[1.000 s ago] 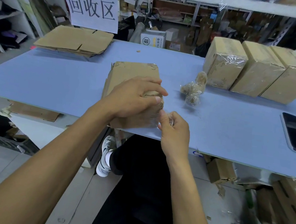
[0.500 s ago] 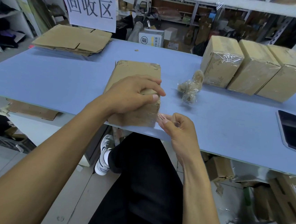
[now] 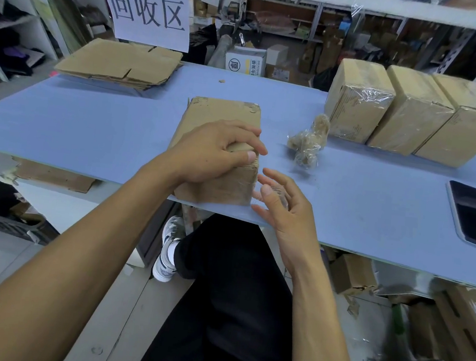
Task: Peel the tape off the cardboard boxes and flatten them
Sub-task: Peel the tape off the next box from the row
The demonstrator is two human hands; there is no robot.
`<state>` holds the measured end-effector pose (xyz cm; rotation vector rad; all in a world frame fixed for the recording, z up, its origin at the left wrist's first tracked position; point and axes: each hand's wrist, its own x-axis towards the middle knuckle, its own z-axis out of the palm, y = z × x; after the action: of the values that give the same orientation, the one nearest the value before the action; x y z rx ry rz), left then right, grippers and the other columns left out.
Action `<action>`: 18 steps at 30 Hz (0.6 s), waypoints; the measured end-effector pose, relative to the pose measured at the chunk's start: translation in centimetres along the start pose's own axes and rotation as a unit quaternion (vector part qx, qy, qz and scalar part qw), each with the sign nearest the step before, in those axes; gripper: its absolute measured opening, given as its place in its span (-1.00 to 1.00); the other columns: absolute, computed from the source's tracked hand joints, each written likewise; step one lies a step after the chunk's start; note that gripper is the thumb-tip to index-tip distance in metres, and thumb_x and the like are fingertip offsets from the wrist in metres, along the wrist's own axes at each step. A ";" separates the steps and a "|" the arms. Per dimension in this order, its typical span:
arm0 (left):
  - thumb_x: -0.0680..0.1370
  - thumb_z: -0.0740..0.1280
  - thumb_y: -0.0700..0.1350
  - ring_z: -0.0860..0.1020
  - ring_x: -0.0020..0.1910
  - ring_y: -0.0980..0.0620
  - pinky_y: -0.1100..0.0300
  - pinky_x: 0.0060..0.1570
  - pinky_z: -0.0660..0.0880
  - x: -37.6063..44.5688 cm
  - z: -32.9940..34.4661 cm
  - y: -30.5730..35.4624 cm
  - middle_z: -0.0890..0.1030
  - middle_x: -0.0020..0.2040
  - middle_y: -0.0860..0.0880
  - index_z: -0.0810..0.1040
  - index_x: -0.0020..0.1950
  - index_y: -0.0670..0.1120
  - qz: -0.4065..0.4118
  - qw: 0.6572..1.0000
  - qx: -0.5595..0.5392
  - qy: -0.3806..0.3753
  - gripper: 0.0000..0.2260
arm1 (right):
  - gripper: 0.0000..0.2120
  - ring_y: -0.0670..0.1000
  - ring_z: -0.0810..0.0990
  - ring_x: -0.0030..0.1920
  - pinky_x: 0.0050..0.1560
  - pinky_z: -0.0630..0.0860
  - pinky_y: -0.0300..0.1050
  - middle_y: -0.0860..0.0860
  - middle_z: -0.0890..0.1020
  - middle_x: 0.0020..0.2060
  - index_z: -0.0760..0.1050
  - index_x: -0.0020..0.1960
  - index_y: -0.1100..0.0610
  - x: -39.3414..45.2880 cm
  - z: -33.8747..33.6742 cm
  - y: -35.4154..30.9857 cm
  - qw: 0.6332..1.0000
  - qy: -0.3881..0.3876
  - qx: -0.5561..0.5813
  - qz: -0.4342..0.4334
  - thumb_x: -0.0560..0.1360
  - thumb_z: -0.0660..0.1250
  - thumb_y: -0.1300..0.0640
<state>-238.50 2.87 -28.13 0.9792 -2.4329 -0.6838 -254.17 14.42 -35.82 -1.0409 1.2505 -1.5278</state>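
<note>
Far left on the blue tabletop, a stack of already flattened cartons lies below a paper sign. At centre stands the box in hand, at the near edge of the tabletop, its long axis running away from the person toward the shelves, its near end face turned to the person. The left hand rests on its near top edge, fingers curled over the corner and pressing it down. Just right of that corner the right hand hovers with fingers loosely spread; a clear film seems to cling between them, though whether it is pinched cannot be told. The box looks light and stiff, its cardboard scuffed where tape has lifted; the clear tape is thin and likely to tear, so the best hold is probably a loose tape end at the near right corner, pulled along the long axis while the other hand steadies the top. Further right lie a wad of peeled tape, three taped boxes side by side, and a phone.
</note>
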 end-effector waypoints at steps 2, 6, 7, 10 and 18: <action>0.48 0.25 0.15 0.40 0.37 0.27 0.05 0.44 0.30 0.0 0.0 0.0 0.49 0.39 0.22 0.59 0.06 0.35 -0.001 1.000 -0.001 0.003 -0.78 | -0.83 0.02 0.67 0.17 0.12 0.63 -0.10 -0.05 0.70 0.12 0.65 0.12 0.10 -0.1 -0.3 -0.2 1.000 0.009 -0.008 0.014 0.60 0.36 0.07; 0.38 0.29 0.31 0.40 0.35 0.32 0.11 0.42 0.30 -0.2 0.1 0.1 0.50 0.36 0.27 0.61 0.03 0.36 -0.006 1.000 -0.006 0.015 -0.73 | -0.69 0.05 0.71 0.08 0.13 0.62 -0.10 -0.02 0.74 -0.01 0.65 -0.01 0.21 0.2 -0.1 0.2 0.999 0.037 -0.001 0.034 0.59 0.31 -0.03; 0.33 0.33 0.33 0.40 0.34 0.33 0.14 0.41 0.30 -0.3 0.1 0.1 0.49 0.36 0.28 0.62 0.04 0.35 -0.008 1.000 -0.008 0.015 -0.69 | -0.65 0.06 0.71 0.07 0.13 0.63 -0.11 0.01 0.74 -0.02 0.63 -0.03 0.27 0.3 0.1 0.3 0.998 0.045 0.007 0.037 0.62 0.28 -0.01; 0.31 0.47 0.22 0.40 0.33 0.32 0.21 0.39 0.30 -0.5 0.0 0.2 0.49 0.36 0.26 0.63 0.06 0.30 -0.001 1.000 -0.018 0.009 -0.67 | -0.54 0.09 0.73 0.02 0.10 0.64 -0.13 0.09 0.75 -0.09 0.55 -0.10 0.42 0.5 0.4 0.5 0.996 0.069 0.030 0.053 0.67 0.23 0.00; 0.40 0.59 0.00 0.42 0.33 0.32 0.39 0.32 0.25 -0.5 -0.4 -0.5 0.51 0.36 0.23 0.68 0.10 0.20 0.010 0.999 -0.047 0.022 -0.70 | -0.34 0.11 0.73 -0.20 0.02 0.64 -0.06 0.16 0.71 -0.31 0.60 -0.48 0.14 0.2 1.0 -0.6 0.990 0.104 0.022 0.096 0.59 0.17 -0.27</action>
<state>-237.67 2.84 -28.21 0.9226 -2.3469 -0.7556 -253.37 14.08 -35.05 -0.7237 1.4099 -1.5346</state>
